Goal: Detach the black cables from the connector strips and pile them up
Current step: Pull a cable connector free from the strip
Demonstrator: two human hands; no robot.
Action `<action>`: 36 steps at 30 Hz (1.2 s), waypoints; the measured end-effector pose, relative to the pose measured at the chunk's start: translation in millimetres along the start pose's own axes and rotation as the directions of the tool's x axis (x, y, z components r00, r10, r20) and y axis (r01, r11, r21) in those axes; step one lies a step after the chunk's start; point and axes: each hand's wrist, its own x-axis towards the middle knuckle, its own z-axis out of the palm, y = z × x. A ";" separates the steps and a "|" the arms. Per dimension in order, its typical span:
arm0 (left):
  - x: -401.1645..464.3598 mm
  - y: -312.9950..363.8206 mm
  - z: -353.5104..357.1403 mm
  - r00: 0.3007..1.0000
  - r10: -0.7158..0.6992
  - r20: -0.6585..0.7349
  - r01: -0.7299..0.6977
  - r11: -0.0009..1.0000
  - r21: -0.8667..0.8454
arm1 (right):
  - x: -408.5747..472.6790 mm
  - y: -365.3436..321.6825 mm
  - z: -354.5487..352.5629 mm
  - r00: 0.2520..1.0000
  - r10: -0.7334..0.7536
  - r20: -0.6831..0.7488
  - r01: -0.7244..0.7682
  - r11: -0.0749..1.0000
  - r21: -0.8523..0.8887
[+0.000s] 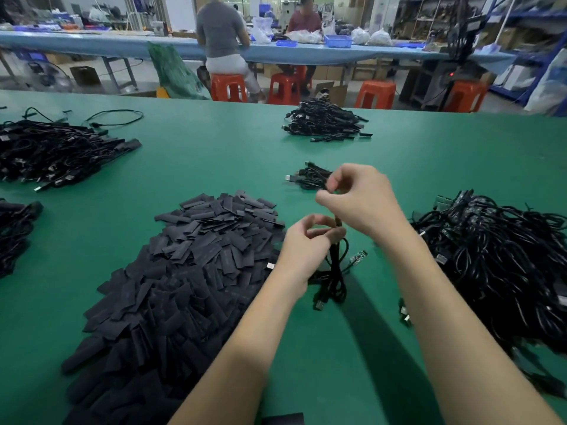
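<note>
My left hand (302,250) grips a coiled black cable (333,277) above the green table; its loops and a plug hang below my fingers. A small green circuit strip (358,257) dangles at the cable's right side. My right hand (356,196) is raised just above, fingers curled and pinching the cable's upper end. Behind my right hand lies a small pile of black cables (310,177). A large tangle of black cables (497,268) lies to the right.
A big heap of flat black sleeves (190,271) fills the table's left-centre. More cable piles lie at far left (52,151), left edge (15,231) and back centre (325,121). Beyond the green table (214,154) are orange stools (228,87) and two seated people.
</note>
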 end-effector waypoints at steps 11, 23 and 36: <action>-2.1 8.9 -21.9 0.956 -0.027 0.293 0.035 0.999 -0.019 | -41.7 57.7 -30.1 0.961 0.211 0.179 -0.260 0.466 0.846; -7.7 12.5 -27.9 0.913 -0.020 0.408 0.072 0.991 -0.113 | -44.4 55.2 -19.8 0.966 0.177 0.187 -0.243 0.383 0.891; -12.1 19.3 -38.7 0.859 -0.055 0.509 0.124 0.987 -0.103 | -47.3 55.1 -16.9 0.956 0.092 0.277 -0.291 0.374 0.881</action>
